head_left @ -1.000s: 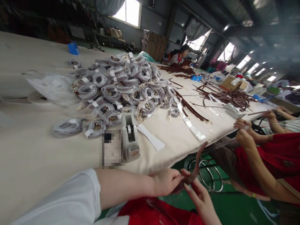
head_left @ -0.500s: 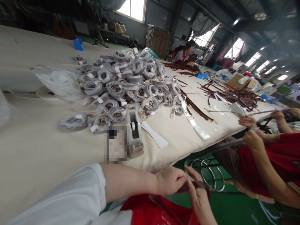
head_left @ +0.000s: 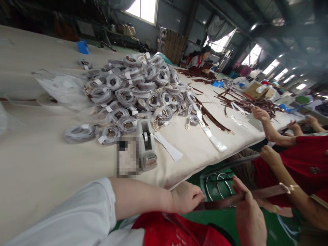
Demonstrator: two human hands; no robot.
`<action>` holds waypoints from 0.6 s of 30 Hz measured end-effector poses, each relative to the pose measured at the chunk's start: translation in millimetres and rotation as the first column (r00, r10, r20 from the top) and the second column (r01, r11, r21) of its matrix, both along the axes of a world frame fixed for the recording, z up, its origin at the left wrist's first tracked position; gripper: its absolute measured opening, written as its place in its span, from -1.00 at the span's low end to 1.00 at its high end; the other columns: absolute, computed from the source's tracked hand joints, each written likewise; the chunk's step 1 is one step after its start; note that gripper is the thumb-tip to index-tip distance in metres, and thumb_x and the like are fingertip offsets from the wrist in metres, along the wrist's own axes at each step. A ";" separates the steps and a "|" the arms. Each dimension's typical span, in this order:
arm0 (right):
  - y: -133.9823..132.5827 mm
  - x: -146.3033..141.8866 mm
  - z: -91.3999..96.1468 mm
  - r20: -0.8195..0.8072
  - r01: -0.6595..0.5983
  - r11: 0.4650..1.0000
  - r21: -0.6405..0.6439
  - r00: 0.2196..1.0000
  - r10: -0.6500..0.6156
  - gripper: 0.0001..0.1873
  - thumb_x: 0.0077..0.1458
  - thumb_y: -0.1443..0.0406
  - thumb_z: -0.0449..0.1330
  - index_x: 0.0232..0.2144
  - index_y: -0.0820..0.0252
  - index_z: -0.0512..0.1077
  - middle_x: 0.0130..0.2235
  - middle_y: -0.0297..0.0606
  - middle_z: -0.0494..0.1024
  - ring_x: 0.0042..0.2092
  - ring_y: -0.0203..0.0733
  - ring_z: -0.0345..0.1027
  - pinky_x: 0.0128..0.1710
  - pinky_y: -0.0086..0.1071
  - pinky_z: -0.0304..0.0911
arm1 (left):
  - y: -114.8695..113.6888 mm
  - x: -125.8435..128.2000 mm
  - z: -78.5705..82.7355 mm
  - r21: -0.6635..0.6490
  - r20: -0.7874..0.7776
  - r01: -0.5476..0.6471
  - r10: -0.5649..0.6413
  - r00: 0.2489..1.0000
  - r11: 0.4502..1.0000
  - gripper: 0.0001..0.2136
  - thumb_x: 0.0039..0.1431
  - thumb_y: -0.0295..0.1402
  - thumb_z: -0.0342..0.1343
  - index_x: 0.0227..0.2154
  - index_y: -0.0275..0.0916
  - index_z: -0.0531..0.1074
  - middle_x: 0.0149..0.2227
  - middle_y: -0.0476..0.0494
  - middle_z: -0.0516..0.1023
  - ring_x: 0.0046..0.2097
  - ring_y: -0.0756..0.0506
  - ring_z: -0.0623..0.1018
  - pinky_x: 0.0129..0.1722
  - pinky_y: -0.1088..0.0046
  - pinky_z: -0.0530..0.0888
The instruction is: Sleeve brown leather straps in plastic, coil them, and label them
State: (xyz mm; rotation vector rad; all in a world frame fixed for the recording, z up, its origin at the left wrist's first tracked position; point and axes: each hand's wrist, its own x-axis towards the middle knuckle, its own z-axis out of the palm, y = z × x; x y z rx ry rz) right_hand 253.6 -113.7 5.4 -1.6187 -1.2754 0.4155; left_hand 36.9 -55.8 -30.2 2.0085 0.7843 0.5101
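Head view: the left hand point(head_left: 186, 197) pinches one end of a brown strap point(head_left: 230, 201). The right hand point(head_left: 248, 218) grips it farther along, short of its metal clasp point(head_left: 288, 187).

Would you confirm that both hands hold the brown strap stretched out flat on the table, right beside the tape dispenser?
Not quite: the head view shows the left hand and right hand holding the brown strap in the air below the table edge, apart from the tape dispenser.

Your table point(head_left: 38, 171) | tape dispenser point(head_left: 147, 145) just beyond your left fingers point(head_left: 198, 198) | coiled wrapped straps point(head_left: 138, 89) heaped farther out | loose brown straps point(head_left: 246, 104) far beyond your right fingers point(head_left: 239, 186)
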 end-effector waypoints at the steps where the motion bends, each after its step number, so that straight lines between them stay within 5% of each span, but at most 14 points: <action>1: 0.2 -6.6 2.2 0.021 -0.011 1.000 -0.002 1.000 0.011 -0.53 0.32 0.11 -0.10 0.04 0.16 0.46 0.20 -0.15 0.41 0.25 0.05 0.19 0.27 -0.05 0.03 | -0.2 -0.8 0.4 -0.010 0.023 -0.010 0.010 1.000 1.000 -0.70 0.33 -0.23 -0.07 -0.31 -0.22 0.55 -0.31 -0.09 0.63 -0.27 -0.06 0.57 -0.33 0.51 0.38; 10: -9.9 -4.1 26.8 0.292 -0.057 0.993 0.103 0.956 0.025 -0.60 0.35 0.18 -0.09 -0.04 0.16 0.49 0.28 -0.20 0.28 0.31 0.08 0.04 0.32 0.04 -0.17 | 4.4 -3.0 11.8 0.025 0.150 -0.068 0.063 0.987 0.997 -0.68 0.33 -0.24 -0.08 -0.39 -0.25 0.52 -0.34 -0.08 0.62 -0.29 -0.04 0.57 -0.30 0.52 0.39; 14: -8.0 -5.4 30.3 0.509 -0.216 0.975 0.046 0.845 0.163 -0.61 0.32 0.20 -0.06 0.03 0.04 0.48 0.36 -0.31 0.11 0.37 0.20 -0.14 0.31 0.20 -0.25 | 2.4 -2.4 32.2 0.063 0.198 -0.060 0.047 0.979 0.996 -0.70 0.32 -0.26 -0.06 -0.40 -0.25 0.51 -0.37 -0.07 0.61 -0.32 -0.02 0.56 -0.35 0.55 0.37; 18: -0.6 -34.4 18.6 0.502 -0.357 0.934 0.007 0.809 0.306 -0.62 0.30 0.22 0.00 0.08 -0.08 0.45 0.40 -0.37 -0.01 0.37 0.28 -0.19 0.24 0.28 -0.08 | 0.7 -3.5 48.9 0.112 0.184 -0.133 0.111 0.977 0.985 -0.69 0.33 -0.27 -0.09 -0.40 -0.26 0.50 -0.42 -0.08 0.59 -0.40 0.00 0.53 -0.46 0.55 0.29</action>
